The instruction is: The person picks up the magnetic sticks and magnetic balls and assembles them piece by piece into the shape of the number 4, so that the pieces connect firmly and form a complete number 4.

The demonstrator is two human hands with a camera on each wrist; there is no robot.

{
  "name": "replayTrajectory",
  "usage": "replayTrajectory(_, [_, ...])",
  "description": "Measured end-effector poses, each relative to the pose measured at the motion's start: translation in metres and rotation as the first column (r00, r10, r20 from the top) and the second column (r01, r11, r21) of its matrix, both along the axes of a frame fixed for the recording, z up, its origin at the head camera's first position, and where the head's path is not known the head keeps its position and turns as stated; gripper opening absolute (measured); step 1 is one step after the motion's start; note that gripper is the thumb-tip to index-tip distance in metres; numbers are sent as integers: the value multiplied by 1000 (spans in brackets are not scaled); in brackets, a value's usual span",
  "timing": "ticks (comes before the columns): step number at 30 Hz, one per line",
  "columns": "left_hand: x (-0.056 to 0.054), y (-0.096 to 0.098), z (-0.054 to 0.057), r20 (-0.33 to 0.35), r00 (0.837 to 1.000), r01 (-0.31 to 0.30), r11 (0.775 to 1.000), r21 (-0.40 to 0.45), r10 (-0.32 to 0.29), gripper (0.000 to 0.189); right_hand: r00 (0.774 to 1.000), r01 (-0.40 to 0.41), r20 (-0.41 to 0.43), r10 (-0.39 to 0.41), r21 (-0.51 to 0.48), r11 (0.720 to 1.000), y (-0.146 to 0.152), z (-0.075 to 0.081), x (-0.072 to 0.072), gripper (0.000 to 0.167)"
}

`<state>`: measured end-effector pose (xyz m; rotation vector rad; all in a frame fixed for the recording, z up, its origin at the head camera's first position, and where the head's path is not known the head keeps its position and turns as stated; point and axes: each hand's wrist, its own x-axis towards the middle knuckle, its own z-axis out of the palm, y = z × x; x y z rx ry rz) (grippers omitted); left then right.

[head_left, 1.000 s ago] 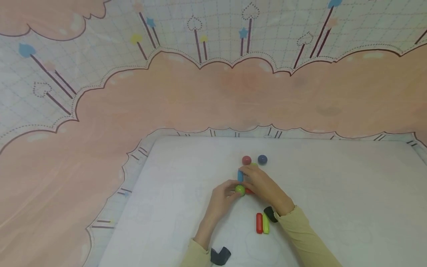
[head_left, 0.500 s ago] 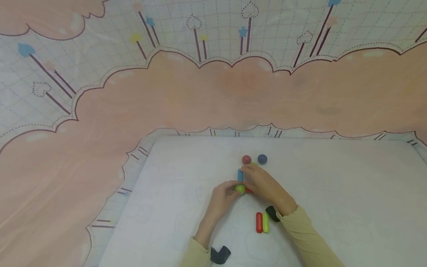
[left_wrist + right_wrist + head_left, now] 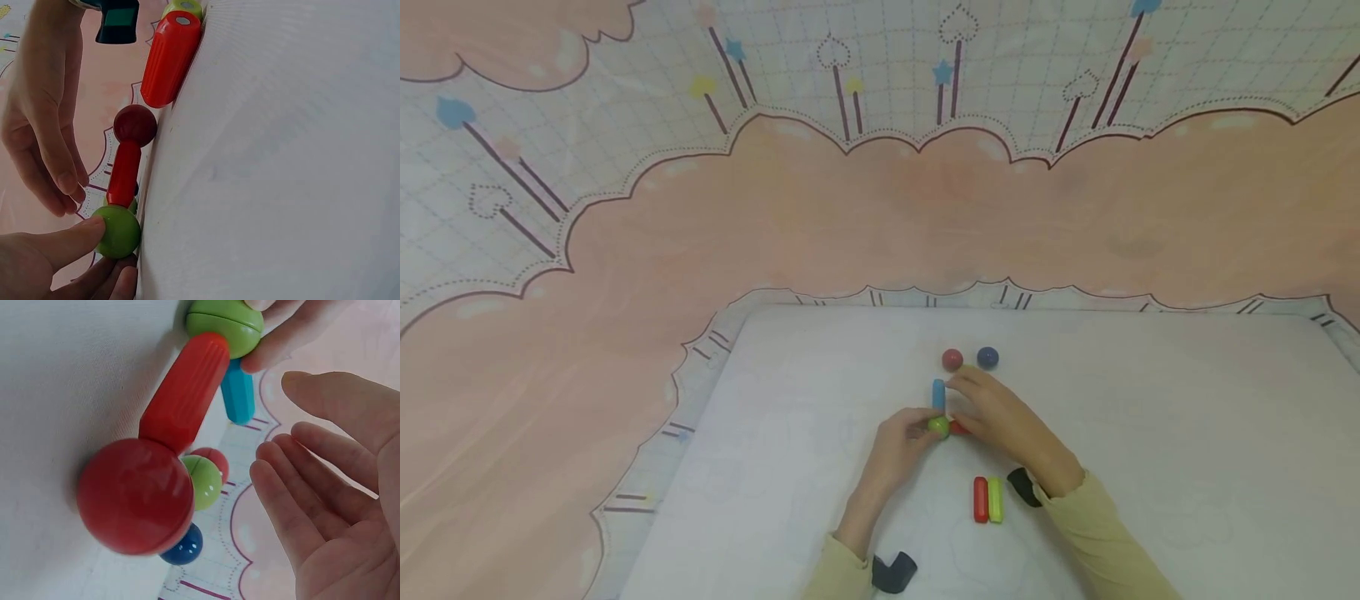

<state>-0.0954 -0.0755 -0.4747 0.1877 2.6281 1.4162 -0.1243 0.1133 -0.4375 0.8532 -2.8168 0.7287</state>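
My left hand (image 3: pixel 897 446) pinches a green ball (image 3: pixel 119 232) between thumb and fingers. A red rod (image 3: pixel 187 390) reaches from that ball to a red ball (image 3: pixel 137 495). A blue rod (image 3: pixel 938 395) also meets the green ball, pointing away from me. Just right of the blue rod is my right hand (image 3: pixel 1011 421), holding nothing; its fingers are apart and relaxed in the right wrist view. In the head view, the right hand hides the red ball at the rod's end.
Beyond the hands sit a second red ball (image 3: pixel 952 359), a dark blue ball (image 3: pixel 987 357) and another green ball (image 3: pixel 205 481). Nearer to me, a loose red rod (image 3: pixel 981 500) and a yellow-green rod (image 3: pixel 996 500) lie side by side on the white tabletop (image 3: pixel 775 467).
My right hand has let go of the blue rod and drawn back slightly to the right. The left hand stays on the green ball.
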Motion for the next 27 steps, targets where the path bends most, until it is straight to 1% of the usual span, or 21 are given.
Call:
replayTrajectory(7, [0, -1, 1, 16, 1000, -1, 1000, 2, 1, 31, 1000, -14, -1, 14, -20, 1000, 9, 1, 8, 49])
replayTrajectory(11, [0, 0, 0, 32, 999, 0, 1000, -4, 1, 32, 999, -24, -24, 24, -31, 999, 14, 1, 13, 48])
replayTrajectory(15, [-1, 0, 0, 34, 999, -2, 1000, -3, 2, 32, 998, -32, -48, 31, -34, 999, 18, 1, 17, 46])
replayTrajectory(20, [-1, 0, 0, 30, 1000, -1, 1000, -2, 1, 32, 999, -30, -32, 29, -38, 999, 21, 1, 22, 43])
replayTrajectory(27, [-1, 0, 0, 41, 999, -3, 1000, 4, 3, 32, 998, -33, -48, 31, -35, 999, 24, 2, 29, 41])
